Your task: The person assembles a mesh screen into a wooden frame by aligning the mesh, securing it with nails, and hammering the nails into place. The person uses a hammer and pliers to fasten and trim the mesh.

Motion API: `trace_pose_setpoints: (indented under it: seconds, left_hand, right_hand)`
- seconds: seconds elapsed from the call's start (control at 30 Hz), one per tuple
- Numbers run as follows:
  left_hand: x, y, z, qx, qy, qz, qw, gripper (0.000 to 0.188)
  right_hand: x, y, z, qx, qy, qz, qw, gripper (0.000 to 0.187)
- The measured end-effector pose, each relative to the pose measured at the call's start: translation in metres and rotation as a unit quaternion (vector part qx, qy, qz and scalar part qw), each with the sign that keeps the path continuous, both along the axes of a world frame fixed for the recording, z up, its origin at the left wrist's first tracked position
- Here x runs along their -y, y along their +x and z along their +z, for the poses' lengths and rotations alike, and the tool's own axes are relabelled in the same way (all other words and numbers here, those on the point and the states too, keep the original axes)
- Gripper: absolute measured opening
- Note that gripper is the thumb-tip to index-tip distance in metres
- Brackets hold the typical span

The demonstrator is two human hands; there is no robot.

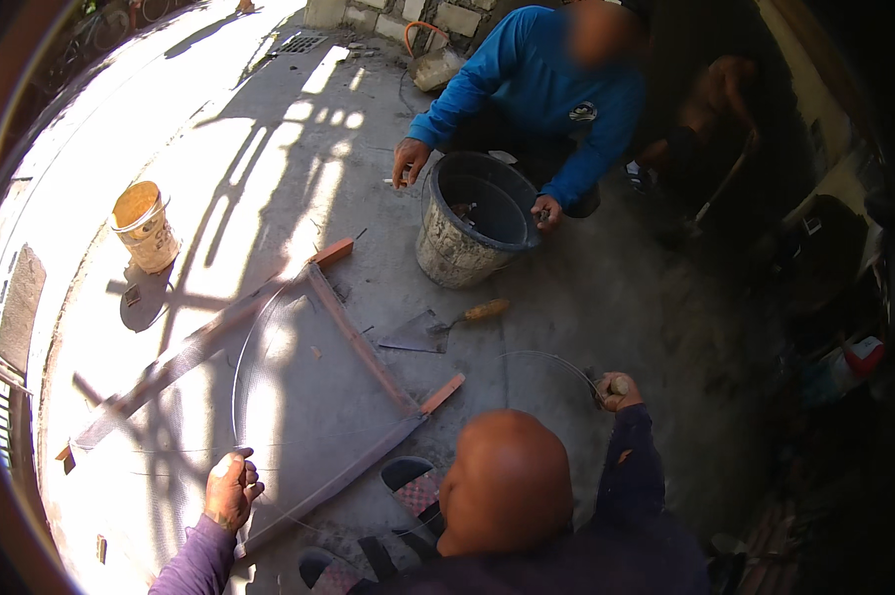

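Note:
My left hand (pixel 231 488) is closed on a thin wire (pixel 236 387), which arcs up over a wooden-framed mesh screen (pixel 348 337) lying on the floor. Off to the right, my right hand (pixel 618 392) is closed too, and a curved length of wire runs into its fingers. A small dark thing shows at those fingertips; I cannot make out what it is. My bent bare knee (pixel 507 476) rises between both arms. Just beyond the frame lies a trowel (pixel 447 325) with a wooden handle.
A co-worker in a blue shirt (pixel 537 79) crouches behind a large dark bucket (pixel 477 203), small things in both hands. At the left stands a dirty small bucket (pixel 145 228). Another person (pixel 710 104) with a long-handled tool is in the shade at the back right.

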State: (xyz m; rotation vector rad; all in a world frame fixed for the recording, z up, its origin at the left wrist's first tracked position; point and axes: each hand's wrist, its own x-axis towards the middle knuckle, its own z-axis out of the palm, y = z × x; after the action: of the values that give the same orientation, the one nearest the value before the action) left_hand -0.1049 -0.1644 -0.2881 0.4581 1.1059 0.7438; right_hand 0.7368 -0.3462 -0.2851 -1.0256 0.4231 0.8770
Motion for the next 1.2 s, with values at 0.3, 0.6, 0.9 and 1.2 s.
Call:
trace_pose_setpoints:
  seconds: [0.3, 0.6, 0.9, 1.2]
  left_hand:
    - [-0.023, -0.021, 0.023, -0.061, -0.025, 0.134, 0.989, 0.025]
    - [0.024, -0.127, 0.037, -0.114, -0.051, 0.037, 0.992, 0.024]
    - [0.147, -0.179, 0.038, -0.359, -0.195, -0.095, 0.908, 0.048]
    - [0.118, -0.023, 0.237, -0.359, -0.125, -0.379, 0.844, 0.044]
  right_hand:
    - [-0.05, 0.087, 0.102, 0.191, -0.099, 0.137, 0.967, 0.014]
    - [-0.002, 0.015, 0.043, 0.248, -0.287, 0.247, 0.892, 0.03]
    - [-0.056, -0.027, -0.043, 0.544, -0.581, 0.438, 0.418, 0.046]
    - [-0.219, -0.262, -0.026, 0.193, -0.377, 0.737, 0.527, 0.056]
